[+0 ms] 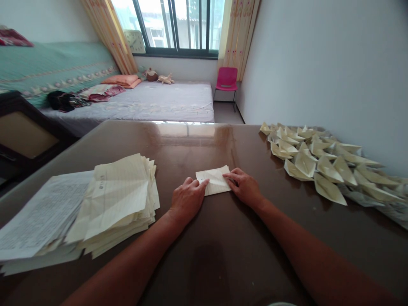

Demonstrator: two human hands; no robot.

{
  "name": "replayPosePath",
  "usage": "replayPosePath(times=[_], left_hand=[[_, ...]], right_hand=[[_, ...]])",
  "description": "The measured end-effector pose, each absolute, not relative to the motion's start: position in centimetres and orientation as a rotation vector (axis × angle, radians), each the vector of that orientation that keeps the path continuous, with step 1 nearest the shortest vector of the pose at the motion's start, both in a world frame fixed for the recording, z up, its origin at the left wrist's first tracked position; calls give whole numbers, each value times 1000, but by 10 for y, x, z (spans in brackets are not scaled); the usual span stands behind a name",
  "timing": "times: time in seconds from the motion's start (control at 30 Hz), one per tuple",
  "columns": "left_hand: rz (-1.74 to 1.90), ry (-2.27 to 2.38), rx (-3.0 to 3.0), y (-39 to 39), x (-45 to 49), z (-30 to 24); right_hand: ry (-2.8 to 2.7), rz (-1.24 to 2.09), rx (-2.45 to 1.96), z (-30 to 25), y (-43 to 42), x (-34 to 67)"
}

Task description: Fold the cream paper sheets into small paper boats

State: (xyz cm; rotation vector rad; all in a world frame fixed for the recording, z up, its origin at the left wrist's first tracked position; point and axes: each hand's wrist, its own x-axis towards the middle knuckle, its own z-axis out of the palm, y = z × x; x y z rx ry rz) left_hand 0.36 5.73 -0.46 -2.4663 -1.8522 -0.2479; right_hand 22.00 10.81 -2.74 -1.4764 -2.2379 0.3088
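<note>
A small folded sheet of cream paper (214, 177) lies on the shiny brown table in front of me. My left hand (188, 195) rests at its left end, index finger stretched onto the paper and the other fingers curled; the thumb is mostly hidden. At the opposite end, my right hand (245, 186) grips the edge between thumb and fingers. To the left is a loose stack of cream paper sheets (117, 195). Many folded paper boats (306, 161) sit crowded together on the right side of the table.
Printed white sheets (47, 212) lie under and beside the cream stack on the table (197, 272). A rim of something pale (281, 304) shows at the bottom edge. Beyond stand a bed (178, 102), a pink chair (227, 80) and a dark wooden chair (28, 127).
</note>
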Motion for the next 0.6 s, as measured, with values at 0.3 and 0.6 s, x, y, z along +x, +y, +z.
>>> replayPosePath(times=[0.3,0.6], left_hand=[[-176,-1772,-2425,62,1,-4],[-540,-1139,-2679,54,14,-28]], right_hand=[[-2226,305,-1499,-26,109,217],[-2221,301,-1513,-21,110,212]])
